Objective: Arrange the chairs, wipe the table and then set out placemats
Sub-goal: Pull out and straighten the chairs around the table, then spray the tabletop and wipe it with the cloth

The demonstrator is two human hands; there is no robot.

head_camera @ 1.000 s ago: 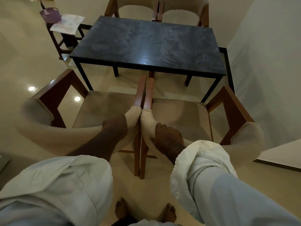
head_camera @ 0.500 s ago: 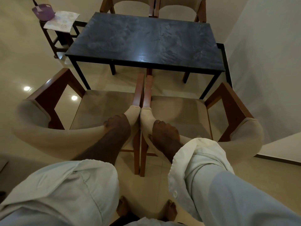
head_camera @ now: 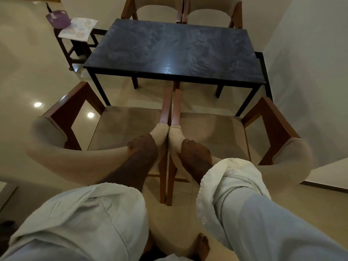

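1. My left hand [head_camera: 143, 147] is clamped on the padded back of the left chair [head_camera: 124, 125], with the fingers curled over the top edge near its inner end.
2. My right hand [head_camera: 195, 151] grips the right chair [head_camera: 212, 132] the same way. The hands are close together, one per backrest.
3. Both chairs stand side by side facing the table [head_camera: 173, 48], inner armrests touching or nearly so. The armrest tips reach about to the near table edge and the seats are not tucked under.
4. Step in hand, I judge: arranging the chairs. Wiping has not begun, and the tabletop is bare and smeary.
5. The next move calls for an even, straight push on both chairs, minding the outer arms against the black table legs.
6. The far chairs [head_camera: 156, 8] look already set against the far side.
7. The placemats [head_camera: 78, 28] lie on the side stand [head_camera: 75, 49] left of the table, beside a purple basket [head_camera: 58, 18]. I cannot make out a cloth.
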